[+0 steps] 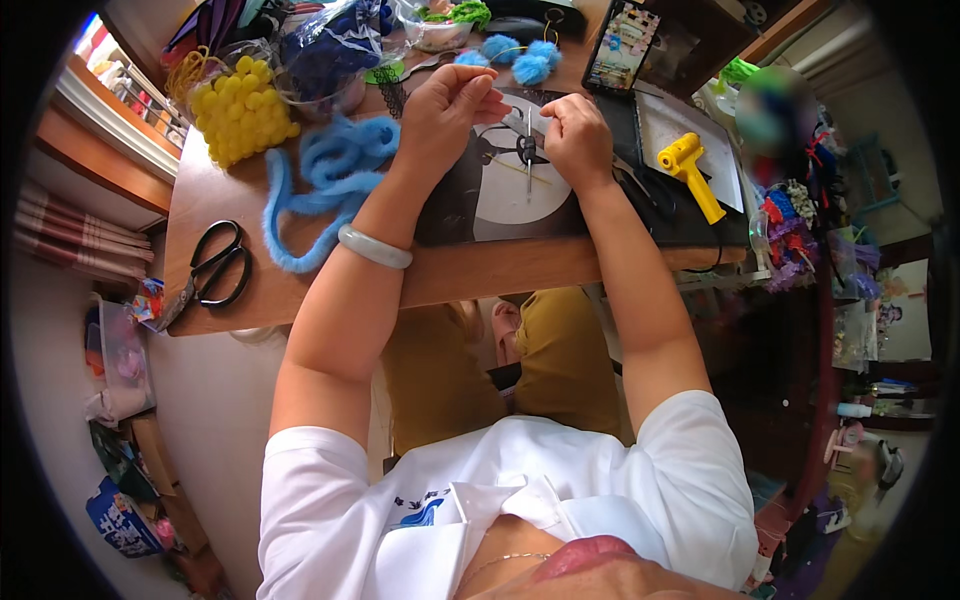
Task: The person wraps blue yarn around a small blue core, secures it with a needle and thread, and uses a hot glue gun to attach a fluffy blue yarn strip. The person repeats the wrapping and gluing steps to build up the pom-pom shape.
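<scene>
My left hand (448,112) hovers over a dark mat (454,214) with a pale round print, thumb and fingertips pinched together. Whether something thin sits in that pinch is too small to tell. To its right is my right hand (579,139), fingers curled, thumb near the index finger; its grip is partly hidden. Between the hands, a slim metal rod tool (529,176) lies over the mat's print. A thin yellow strand (536,177) crosses near it. Blue fluffy chenille cord (289,217) lies in loops beside my left forearm. Blue pom-poms (531,67) joined by yellow wire rest beyond my hands.
Black-handled scissors (217,266) lie at the table's left corner. Behind are a bag of yellow pom-poms (244,109) and a plastic-wrapped dark blue bundle (334,49). A phone (621,45) stands upright. A yellow glue gun (694,172) and black-handled tool (649,184) lie right.
</scene>
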